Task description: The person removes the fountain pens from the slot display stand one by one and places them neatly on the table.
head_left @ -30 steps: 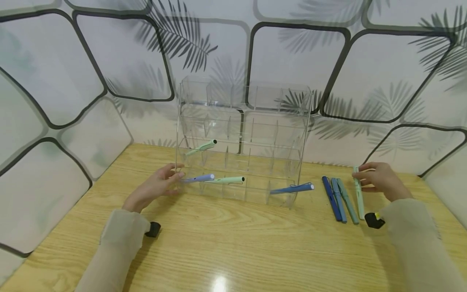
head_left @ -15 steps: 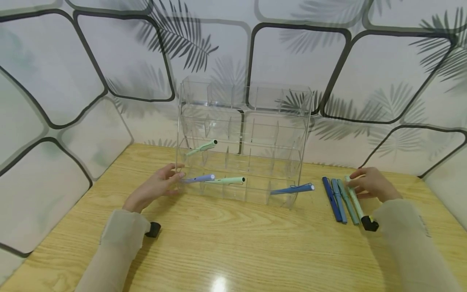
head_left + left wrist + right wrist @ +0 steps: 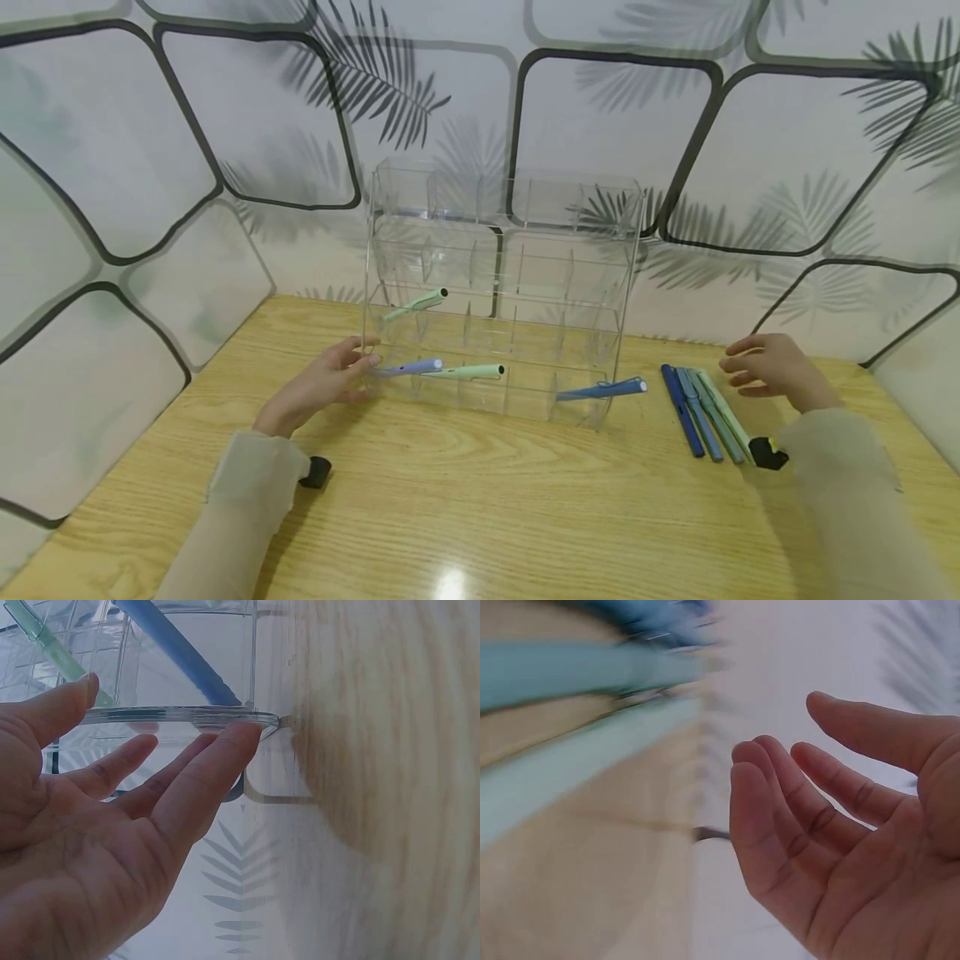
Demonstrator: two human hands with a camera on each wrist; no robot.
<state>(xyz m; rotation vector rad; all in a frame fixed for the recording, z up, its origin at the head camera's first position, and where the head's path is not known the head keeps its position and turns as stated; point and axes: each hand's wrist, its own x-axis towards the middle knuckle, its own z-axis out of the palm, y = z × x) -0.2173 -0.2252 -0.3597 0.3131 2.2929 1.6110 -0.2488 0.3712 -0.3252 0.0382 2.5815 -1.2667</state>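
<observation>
My left hand (image 3: 322, 383) holds the lower left side of a clear plastic compartment rack (image 3: 491, 400), thumb at the front edge and fingertips against the outer panel. Several pens lean out of it: a lavender-blue pen (image 3: 408, 367) by my thumb, a light green pen (image 3: 468, 372) beside it, another light green pen (image 3: 416, 305) one tier up, and a blue pen (image 3: 603, 389) at the lower right. My right hand (image 3: 776, 371) hovers with loosely bent fingers, holding nothing. Left of it lie a dark blue pen (image 3: 682, 410), a blue pen (image 3: 700, 414), a teal pen (image 3: 718, 418) and a pale green pen (image 3: 727, 408).
The rack stands on a wooden table (image 3: 480, 508) close to a patterned wall (image 3: 607, 117). A side wall (image 3: 90, 208) bounds the table on the left. The rack's upper tiers (image 3: 502, 196) rise well above the hands.
The right hand has set the pale green pen alongside the teal pen, let it go and drawn away to the right. The left hand stays at the rack.
</observation>
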